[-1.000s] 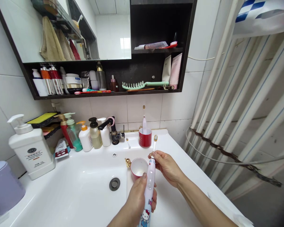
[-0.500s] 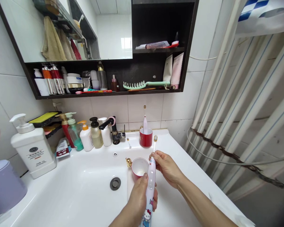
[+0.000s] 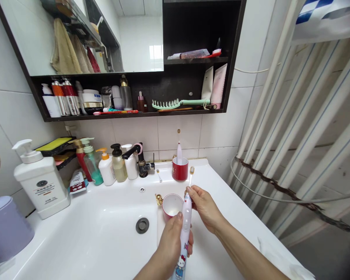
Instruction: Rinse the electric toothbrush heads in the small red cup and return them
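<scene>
My left hand (image 3: 170, 243) is wrapped round the body of a white and pink electric toothbrush (image 3: 184, 229) with a cartoon print, held upright over the white sink (image 3: 99, 233). My right hand (image 3: 204, 206) pinches the thin neck just under the small brush head (image 3: 191, 170). Right behind the toothbrush, a red cup with a white inside (image 3: 172, 206) stands on the sink's rim next to a small gold knob. Further back stands a second red cup (image 3: 180, 169) holding another electric toothbrush.
A black tap (image 3: 138, 159) and several pump bottles line the back of the sink. A large white pump bottle (image 3: 41, 182) and a lilac container (image 3: 6, 229) stand at the left. A dark shelf (image 3: 134, 112) with cosmetics and a green hairbrush hangs above. White pipes run at the right.
Both hands and the toothbrush have barely shifted; the view has crept slightly. The grip is the same.
</scene>
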Tool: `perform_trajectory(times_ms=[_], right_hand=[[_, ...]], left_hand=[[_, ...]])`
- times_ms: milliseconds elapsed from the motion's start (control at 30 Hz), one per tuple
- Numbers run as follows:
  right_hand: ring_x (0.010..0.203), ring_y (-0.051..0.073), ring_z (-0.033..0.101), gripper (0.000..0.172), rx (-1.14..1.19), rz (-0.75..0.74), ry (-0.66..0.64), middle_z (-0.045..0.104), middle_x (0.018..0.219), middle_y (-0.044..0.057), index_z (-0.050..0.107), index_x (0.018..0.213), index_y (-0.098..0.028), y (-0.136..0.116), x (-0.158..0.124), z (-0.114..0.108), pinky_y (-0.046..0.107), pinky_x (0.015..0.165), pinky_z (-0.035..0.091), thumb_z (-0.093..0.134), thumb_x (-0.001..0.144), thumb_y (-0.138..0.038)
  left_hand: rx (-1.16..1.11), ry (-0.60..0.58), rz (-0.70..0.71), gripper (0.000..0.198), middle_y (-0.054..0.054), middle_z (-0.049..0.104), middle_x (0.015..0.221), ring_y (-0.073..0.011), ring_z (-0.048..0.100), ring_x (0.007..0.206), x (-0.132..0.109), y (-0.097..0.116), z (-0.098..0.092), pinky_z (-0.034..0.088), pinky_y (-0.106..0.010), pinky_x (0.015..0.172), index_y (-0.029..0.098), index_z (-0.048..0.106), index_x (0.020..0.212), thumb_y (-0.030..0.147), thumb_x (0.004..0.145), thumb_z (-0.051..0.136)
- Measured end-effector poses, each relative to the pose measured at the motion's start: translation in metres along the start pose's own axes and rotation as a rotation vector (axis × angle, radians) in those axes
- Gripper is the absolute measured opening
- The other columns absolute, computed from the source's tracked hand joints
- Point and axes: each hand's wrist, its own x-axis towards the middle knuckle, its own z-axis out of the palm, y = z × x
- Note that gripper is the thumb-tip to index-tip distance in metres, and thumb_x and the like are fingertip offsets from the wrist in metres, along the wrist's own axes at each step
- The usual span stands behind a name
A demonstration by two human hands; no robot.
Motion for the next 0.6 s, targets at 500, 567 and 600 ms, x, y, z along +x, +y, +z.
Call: perform_trajectory(times_ms=[500, 567, 600], right_hand=[[0.037, 0.006, 0.038, 0.025, 0.037, 0.001, -0.17, 0.042, 0.045, -0.005, 0.045, 0.063, -0.015, 0.004, -0.006, 0.006, 0.02, 0.041, 0.032, 0.04, 0.066, -0.04], [0.036, 0.007, 0.043, 0.024, -0.027, 0.009, -0.32, 0.048, 0.051, -0.004, 0.045, 0.074, -0.016, 0.005, -0.01, 0.009, 0.021, 0.038, 0.032, 0.044, 0.064, -0.038], [0.035, 0.008, 0.044, 0.025, -0.052, 0.01, -0.367, 0.05, 0.054, -0.003, 0.043, 0.078, -0.017, 0.006, -0.011, 0.011, 0.022, 0.036, 0.033, 0.047, 0.062, -0.037]], left_hand=[[0.031, 0.025, 0.125, 0.043, 0.004, 0.041, 0.044, -0.0057, 0.037, 0.033, 0.003, 0.004, -0.006, 0.026, -0.02, 0.036, 0.015, 0.038, 0.063, 0.057, 0.062, 0.025], [0.034, 0.071, 0.155, 0.043, 0.004, 0.041, 0.045, -0.006, 0.038, 0.034, 0.005, 0.008, -0.009, 0.027, -0.02, 0.037, 0.015, 0.039, 0.064, 0.055, 0.063, 0.025], [0.029, 0.081, 0.159, 0.044, 0.004, 0.041, 0.045, -0.0061, 0.038, 0.034, 0.006, 0.009, -0.01, 0.028, -0.02, 0.038, 0.015, 0.041, 0.066, 0.055, 0.063, 0.025]])
